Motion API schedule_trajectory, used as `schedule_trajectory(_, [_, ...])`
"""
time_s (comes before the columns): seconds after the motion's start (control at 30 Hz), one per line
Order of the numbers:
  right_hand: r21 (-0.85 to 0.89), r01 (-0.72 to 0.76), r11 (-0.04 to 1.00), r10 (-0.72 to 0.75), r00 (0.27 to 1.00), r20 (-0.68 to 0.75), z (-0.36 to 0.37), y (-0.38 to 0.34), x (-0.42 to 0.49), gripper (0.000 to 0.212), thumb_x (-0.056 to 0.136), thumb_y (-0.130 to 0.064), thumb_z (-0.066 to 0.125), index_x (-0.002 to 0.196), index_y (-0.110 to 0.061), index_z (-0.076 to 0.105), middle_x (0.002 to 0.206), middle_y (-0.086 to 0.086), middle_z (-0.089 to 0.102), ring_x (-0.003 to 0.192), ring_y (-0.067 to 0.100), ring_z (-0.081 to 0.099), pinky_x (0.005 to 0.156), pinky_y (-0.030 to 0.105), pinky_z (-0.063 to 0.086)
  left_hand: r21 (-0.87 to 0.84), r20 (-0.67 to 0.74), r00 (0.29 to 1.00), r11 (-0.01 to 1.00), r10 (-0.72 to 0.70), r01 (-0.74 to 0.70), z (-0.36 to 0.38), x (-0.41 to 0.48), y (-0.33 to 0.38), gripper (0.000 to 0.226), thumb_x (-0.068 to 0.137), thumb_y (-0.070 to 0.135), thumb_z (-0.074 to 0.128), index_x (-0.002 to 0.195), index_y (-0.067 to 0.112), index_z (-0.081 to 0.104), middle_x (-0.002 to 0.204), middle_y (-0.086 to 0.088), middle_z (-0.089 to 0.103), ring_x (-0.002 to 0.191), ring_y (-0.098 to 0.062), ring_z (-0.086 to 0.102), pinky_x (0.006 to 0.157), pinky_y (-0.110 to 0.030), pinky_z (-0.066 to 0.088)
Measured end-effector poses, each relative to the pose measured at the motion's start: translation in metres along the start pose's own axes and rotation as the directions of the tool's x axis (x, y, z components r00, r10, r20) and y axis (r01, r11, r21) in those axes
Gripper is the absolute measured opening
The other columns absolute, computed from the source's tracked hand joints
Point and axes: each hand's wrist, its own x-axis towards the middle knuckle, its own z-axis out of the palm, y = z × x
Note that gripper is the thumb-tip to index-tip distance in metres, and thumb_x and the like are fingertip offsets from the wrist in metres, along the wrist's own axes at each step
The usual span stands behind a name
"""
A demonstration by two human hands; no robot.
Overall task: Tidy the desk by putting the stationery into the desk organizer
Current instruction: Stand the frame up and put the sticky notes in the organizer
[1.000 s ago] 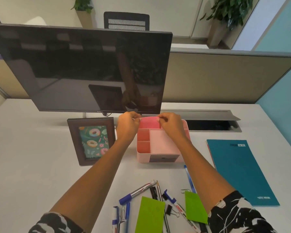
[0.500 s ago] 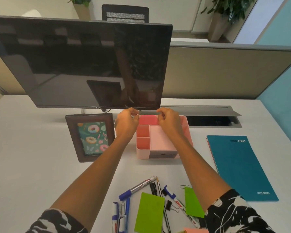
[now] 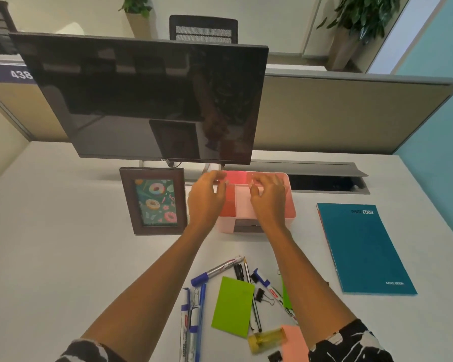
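Both grips released: left hand (image 3: 206,195) and right hand (image 3: 268,198) hover, fingers spread, over the pink organizer (image 3: 256,205) below the monitor (image 3: 152,100). Stationery, green sticky pad (image 3: 233,307) included, lies loose on the worktop (image 3: 63,257) nearer the person.

Counts: 1 pink organizer (image 3: 289,205) under the two grips, left (image 3: 206,198) and right (image 3: 268,199). 1 monitor (image 3: 147,100) beyond them. 1 photo frame (image 3: 154,201) just left of left grip. 1 teal notebook (image 3: 364,249) right of right grip. Near side of grips: 2 green sticky pads (image 3: 233,307), 1 pink pad (image 3: 296,343), 1 yellow bottle (image 3: 266,340), approx 5 markers/pens (image 3: 217,270), 1 black binder clip (image 3: 259,295). Exact pen count unclear.
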Motion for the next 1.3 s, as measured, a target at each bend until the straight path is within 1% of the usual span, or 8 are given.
schedule_trajectory(0.13, [0.044,0.075,0.996,-0.073,0.997,-0.03,-0.014,0.0,-0.037,0.02,0.088,-0.016,0.061,0.107,-0.017,0.067,0.113,0.005,0.062,0.111,0.022,0.052,0.096,0.037,0.048,-0.012,0.027,1.0,1.0,0.012,-0.012,-0.013,-0.046,0.0,0.013,0.092,0.024,0.059,0.103,0.023,0.067,0.099,0.009,0.069,0.083,-0.006,0.062,0.072,-0.032,0.056])
schedule_trajectory(0.2, [0.079,0.093,0.993,-0.09,0.995,-0.041,-0.022,0.002,-0.062,0.018,0.087,-0.012,0.061,0.103,-0.018,0.067,0.108,0.004,0.059,0.108,0.019,0.05,0.089,0.027,0.046,-0.006,0.064,0.998,1.0,-0.009,0.009,-0.019,-0.075,-0.002,0.009,0.091,0.025,0.061,0.098,0.027,0.067,0.094,0.014,0.068,0.078,-0.002,0.061,0.069,-0.029,0.055])
schedule_trajectory(0.33, [0.093,0.099,0.991,-0.099,0.995,-0.012,-0.032,0.014,-0.115,0.011,0.085,-0.012,0.062,0.094,-0.016,0.068,0.095,-0.001,0.057,0.093,0.018,0.054,0.079,0.026,0.047,0.108,0.192,0.964,0.98,-0.184,0.166,-0.029,-0.125,-0.012,0.009,0.086,0.035,0.066,0.092,0.03,0.07,0.089,0.015,0.071,0.073,-0.003,0.063,0.07,-0.027,0.051])
schedule_trajectory(0.43, [0.074,-0.03,0.997,0.024,0.996,0.082,-0.032,0.032,-0.15,0.009,0.085,-0.017,0.063,0.093,-0.018,0.068,0.089,-0.004,0.058,0.084,0.019,0.058,0.074,0.032,0.05,0.222,0.3,0.909,0.948,-0.288,0.227,-0.03,-0.154,-0.023,0.014,0.085,0.033,0.065,0.096,0.028,0.071,0.097,0.01,0.072,0.083,-0.01,0.066,0.075,-0.027,0.049])
schedule_trajectory(0.63, [-0.08,-0.333,0.94,0.342,0.903,0.259,-0.036,0.054,-0.2,0.02,0.082,-0.03,0.068,0.094,-0.014,0.07,0.092,0.001,0.067,0.084,0.016,0.06,0.07,0.027,0.046,0.403,0.404,0.83,0.889,-0.385,0.217,-0.027,-0.19,-0.021,0.031,0.091,0.021,0.055,0.122,0.019,0.06,0.123,-0.003,0.063,0.116,-0.023,0.057,0.091,-0.028,0.044])
schedule_trajectory(0.77, [-0.085,-0.404,0.911,0.41,0.863,0.296,-0.039,0.048,-0.214,0.02,0.079,-0.03,0.071,0.075,-0.011,0.067,0.078,0.001,0.066,0.073,0.014,0.057,0.063,0.026,0.042,0.388,0.429,0.779,0.872,-0.458,0.299,-0.023,-0.205,-0.023,0.03,0.089,0.014,0.052,0.118,0.012,0.056,0.118,-0.006,0.063,0.106,-0.021,0.06,0.086,-0.027,0.047])
schedule_trajectory(1.03, [0.148,-0.544,0.826,0.493,0.825,0.277,-0.048,0.037,-0.223,0.014,0.077,-0.011,0.073,0.07,-0.018,0.064,0.09,0.004,0.071,0.086,0.017,0.061,0.073,0.023,0.044,0.3,0.396,0.731,0.831,-0.555,0.469,-0.035,-0.211,-0.02,0.038,0.087,0.018,0.059,0.125,0.016,0.057,0.123,-0.004,0.063,0.109,-0.02,0.061,0.09,-0.025,0.044])
schedule_trajectory(1.3, [0.256,-0.527,0.811,0.439,0.836,0.329,-0.063,0.031,-0.208,0.02,0.076,-0.013,0.073,0.063,-0.026,0.064,0.079,0.0,0.07,0.081,0.018,0.065,0.066,0.025,0.051,0.194,0.326,0.795,0.859,-0.512,0.474,-0.044,-0.205,-0.015,0.024,0.084,0.024,0.065,0.107,0.02,0.069,0.102,-0.004,0.071,0.097,-0.024,0.064,0.081,-0.03,0.046])
